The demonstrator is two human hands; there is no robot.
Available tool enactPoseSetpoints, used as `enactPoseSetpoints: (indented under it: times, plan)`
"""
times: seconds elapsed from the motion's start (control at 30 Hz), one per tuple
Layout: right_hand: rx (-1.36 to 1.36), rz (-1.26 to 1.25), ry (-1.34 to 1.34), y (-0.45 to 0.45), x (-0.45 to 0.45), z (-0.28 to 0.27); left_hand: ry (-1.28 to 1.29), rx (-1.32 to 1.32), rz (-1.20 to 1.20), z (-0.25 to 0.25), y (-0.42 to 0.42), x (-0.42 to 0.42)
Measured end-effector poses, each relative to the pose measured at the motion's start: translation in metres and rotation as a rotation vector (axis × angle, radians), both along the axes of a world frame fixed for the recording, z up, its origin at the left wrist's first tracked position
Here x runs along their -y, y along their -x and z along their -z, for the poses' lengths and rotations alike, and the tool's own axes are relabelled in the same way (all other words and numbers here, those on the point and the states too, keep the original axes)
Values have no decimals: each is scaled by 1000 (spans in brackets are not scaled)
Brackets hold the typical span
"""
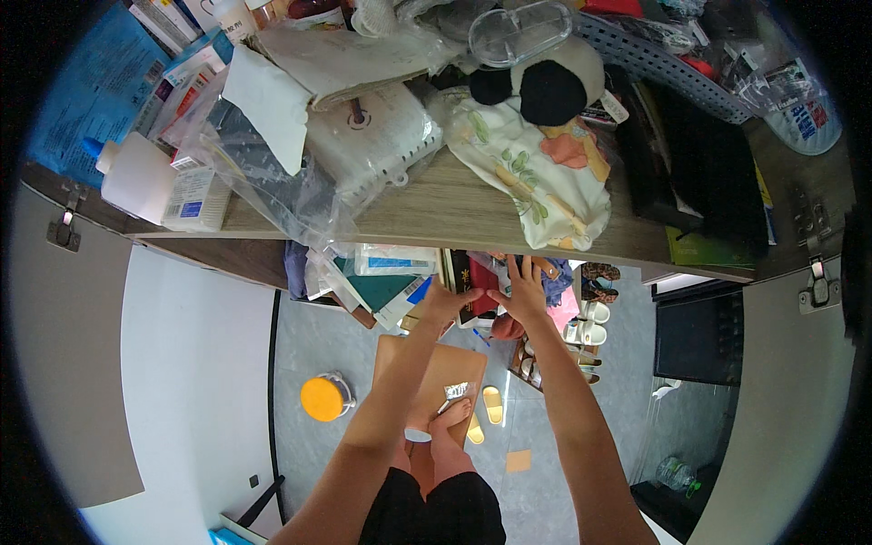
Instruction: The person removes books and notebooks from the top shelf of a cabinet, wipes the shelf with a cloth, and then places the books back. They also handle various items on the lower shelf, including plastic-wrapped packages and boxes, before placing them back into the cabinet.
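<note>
Both arms reach down to a lower shelf packed with things. My left hand (446,300) is beside a dark book (466,271) with gold characters, its thumb pointing right; its fingertips are hidden. A red book or box (483,281) lies between the two hands. My right hand (523,296) rests at the right of it with fingers spread, nearest to crumpled blue cloth (558,281) and a dark-red round item (507,327). Left of my left hand sit a teal folder (375,289) and a packet with a blue label (397,261).
Above is a wooden shelf (436,211) holding a panda plush (555,82), a printed cloth (524,170), a white bottle (136,174) and a perforated basket (654,61). My feet are on a tan stool (436,368). Yellow slippers (492,405) and an orange-lidded bucket (322,399) stand below.
</note>
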State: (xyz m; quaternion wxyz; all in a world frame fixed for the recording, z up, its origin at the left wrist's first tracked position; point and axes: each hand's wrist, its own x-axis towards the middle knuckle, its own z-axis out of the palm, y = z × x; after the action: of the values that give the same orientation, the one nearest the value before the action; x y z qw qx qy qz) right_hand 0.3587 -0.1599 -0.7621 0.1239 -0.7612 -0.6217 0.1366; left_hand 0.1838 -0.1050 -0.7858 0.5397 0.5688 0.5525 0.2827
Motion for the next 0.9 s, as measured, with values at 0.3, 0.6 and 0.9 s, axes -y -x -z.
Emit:
enactPoseSetpoints:
  times: [0.3,0.6,0.9]
  plan:
    - [99,40,-12,-1,-7,7,-22,-402,-175,-43,-37,1]
    - [-10,24,-88,-10,-13,12,-65,-213,-78,-58,34,-5]
    - [13,-13,-281,-8,-5,-15,326,500,-90,-86,131,43]
